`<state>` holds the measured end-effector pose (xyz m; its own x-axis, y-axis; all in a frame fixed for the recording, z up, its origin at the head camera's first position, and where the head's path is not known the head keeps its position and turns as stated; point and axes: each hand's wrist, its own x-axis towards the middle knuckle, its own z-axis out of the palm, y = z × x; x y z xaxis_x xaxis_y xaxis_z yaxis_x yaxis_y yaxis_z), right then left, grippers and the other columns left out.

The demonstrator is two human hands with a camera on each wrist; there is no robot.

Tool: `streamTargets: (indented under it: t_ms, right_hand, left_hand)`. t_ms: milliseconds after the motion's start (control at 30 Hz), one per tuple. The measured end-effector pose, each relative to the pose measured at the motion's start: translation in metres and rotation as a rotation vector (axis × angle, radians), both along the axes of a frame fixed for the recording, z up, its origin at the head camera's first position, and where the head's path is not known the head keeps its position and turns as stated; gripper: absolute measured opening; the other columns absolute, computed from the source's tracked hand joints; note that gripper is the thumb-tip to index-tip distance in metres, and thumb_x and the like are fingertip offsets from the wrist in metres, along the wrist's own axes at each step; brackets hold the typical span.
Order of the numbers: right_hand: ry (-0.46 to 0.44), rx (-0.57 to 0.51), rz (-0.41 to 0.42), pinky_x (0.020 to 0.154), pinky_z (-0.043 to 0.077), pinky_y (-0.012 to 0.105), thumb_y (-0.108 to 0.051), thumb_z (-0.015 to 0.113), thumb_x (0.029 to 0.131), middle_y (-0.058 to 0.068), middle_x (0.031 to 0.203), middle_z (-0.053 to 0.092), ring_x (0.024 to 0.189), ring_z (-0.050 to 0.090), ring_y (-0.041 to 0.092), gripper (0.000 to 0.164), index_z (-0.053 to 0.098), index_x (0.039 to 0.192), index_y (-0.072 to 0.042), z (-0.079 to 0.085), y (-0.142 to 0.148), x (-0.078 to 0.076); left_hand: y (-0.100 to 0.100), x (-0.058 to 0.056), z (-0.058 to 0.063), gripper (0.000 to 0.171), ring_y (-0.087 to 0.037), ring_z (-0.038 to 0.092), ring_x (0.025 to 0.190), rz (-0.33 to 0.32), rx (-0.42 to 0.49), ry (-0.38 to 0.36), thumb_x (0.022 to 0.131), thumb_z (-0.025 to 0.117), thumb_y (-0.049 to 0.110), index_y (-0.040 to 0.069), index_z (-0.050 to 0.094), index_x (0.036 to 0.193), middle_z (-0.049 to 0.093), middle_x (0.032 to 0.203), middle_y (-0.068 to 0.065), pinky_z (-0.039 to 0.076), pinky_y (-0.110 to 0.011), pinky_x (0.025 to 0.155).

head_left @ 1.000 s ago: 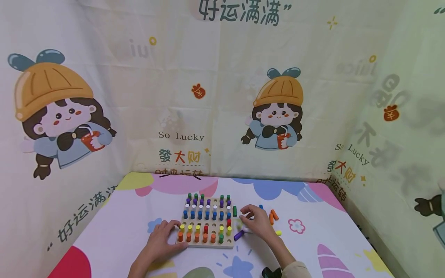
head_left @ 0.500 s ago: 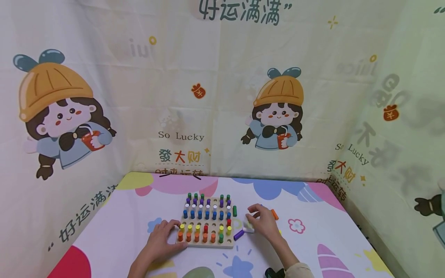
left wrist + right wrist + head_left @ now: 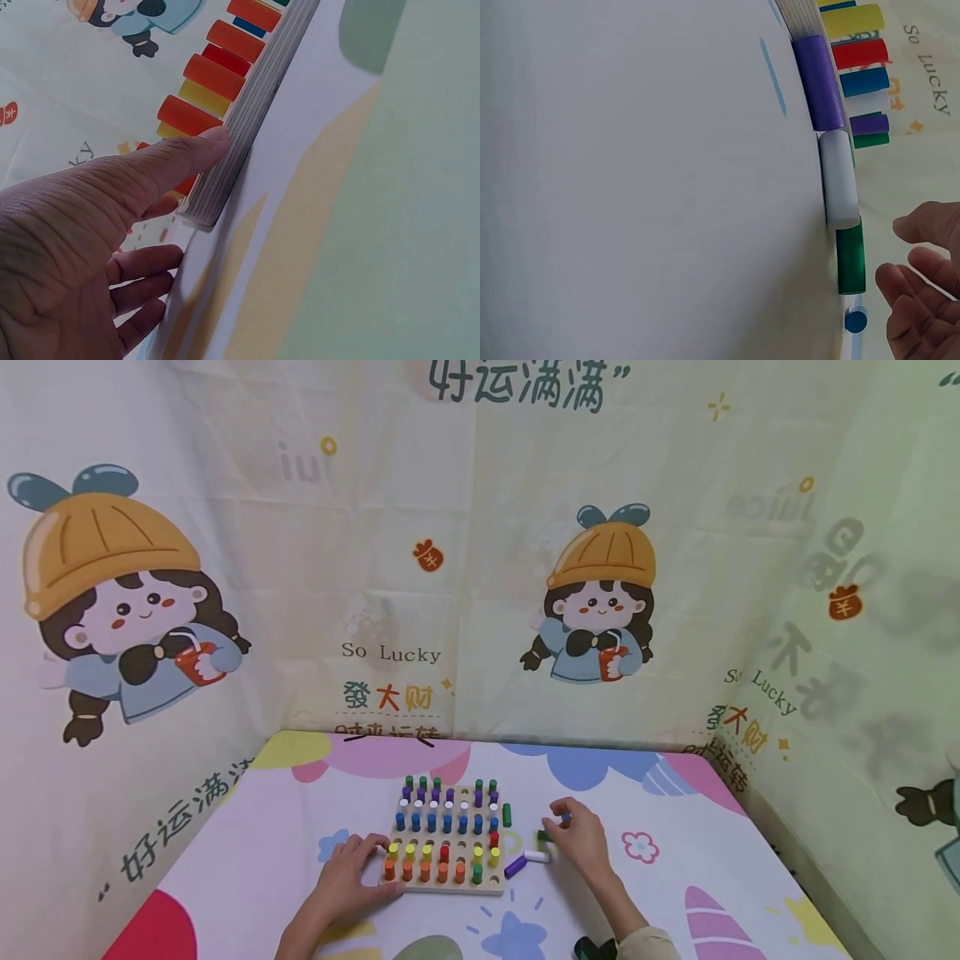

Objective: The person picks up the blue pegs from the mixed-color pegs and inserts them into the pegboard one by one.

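Note:
A wooden pegboard (image 3: 442,887) with rows of coloured pegs lies on the table. My left hand (image 3: 348,881) grips its near left corner; the left wrist view shows the thumb (image 3: 214,142) pressed on the board's front edge (image 3: 259,97), beside orange pegs. To the right of the board, my right hand (image 3: 581,839) hovers over loose pegs, fingers loosely bent and nothing held. A green peg (image 3: 542,837) lies by its fingertips, and a blue peg (image 3: 856,321) shows close to the fingers (image 3: 904,285) in the right wrist view.
A white peg (image 3: 536,857) and a purple peg (image 3: 515,867) lie between board and right hand. Another green peg (image 3: 507,815) lies along the board's right side. A black object (image 3: 592,948) sits at the right wrist. Printed cloth walls (image 3: 480,610) enclose the table.
My right hand has moved right, away from the board. The green peg by its fingertips has come into sight, while the orange pegs are now hidden. My left hand stays put.

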<state>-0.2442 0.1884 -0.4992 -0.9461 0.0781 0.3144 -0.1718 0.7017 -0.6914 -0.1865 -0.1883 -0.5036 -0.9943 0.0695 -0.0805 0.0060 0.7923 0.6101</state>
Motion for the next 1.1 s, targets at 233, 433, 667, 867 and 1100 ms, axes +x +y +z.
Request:
streamTargets:
  t_ms: [233,433,667,867,1100]
  right_hand:
    - [-0.003,0.020,-0.071,0.070,0.053,0.038,-0.014,0.082,0.083,0.014,0.097,0.074,0.078,0.070,0.023,0.026,0.071,0.103,-0.002,0.001,0.007,-0.002]
    - [-0.030,0.039,-0.104,0.068,0.052,0.038,-0.015,0.081,0.084,0.015,0.099,0.074,0.079,0.069,0.024,0.028,0.070,0.106,0.000,0.000,0.011,-0.003]
    - [-0.073,0.080,-0.126,0.071,0.052,0.044,-0.017,0.080,0.085,0.014,0.100,0.073,0.087,0.069,0.030,0.030,0.069,0.107,0.000,0.000,0.016,-0.005]
    - [-0.107,0.101,-0.141,0.067,0.050,0.041,-0.017,0.080,0.083,0.013,0.097,0.072,0.083,0.066,0.027,0.030,0.069,0.106,0.000,0.001,0.018,-0.007]
    - [-0.144,0.117,-0.143,0.066,0.049,0.039,-0.018,0.081,0.082,0.011,0.092,0.069,0.078,0.061,0.023,0.031,0.068,0.104,0.000,-0.001,0.019,-0.011]
  left_hand:
    - [0.000,0.000,0.001,0.069,-0.030,0.045,0.107,0.000,-0.002,-0.001,0.072,0.088,0.053,0.021,0.061,0.127,0.055,0.115,-0.006,0.044,-0.060,0.095]
    - [0.000,0.000,0.002,0.068,-0.030,0.045,0.108,-0.001,-0.004,-0.005,0.073,0.088,0.052,0.021,0.060,0.126,0.055,0.116,-0.007,0.044,-0.062,0.096]
    - [0.001,0.000,0.002,0.067,-0.030,0.045,0.106,-0.001,-0.010,-0.002,0.072,0.088,0.052,0.021,0.060,0.125,0.055,0.114,-0.007,0.045,-0.060,0.094]
    - [0.001,0.000,0.000,0.066,-0.029,0.045,0.107,-0.002,-0.005,0.010,0.072,0.088,0.053,0.022,0.061,0.124,0.055,0.114,-0.006,0.044,-0.060,0.094]
    - [0.001,0.000,-0.001,0.066,-0.030,0.045,0.106,0.002,-0.010,-0.002,0.073,0.088,0.052,0.021,0.061,0.124,0.055,0.114,-0.007,0.044,-0.061,0.094]
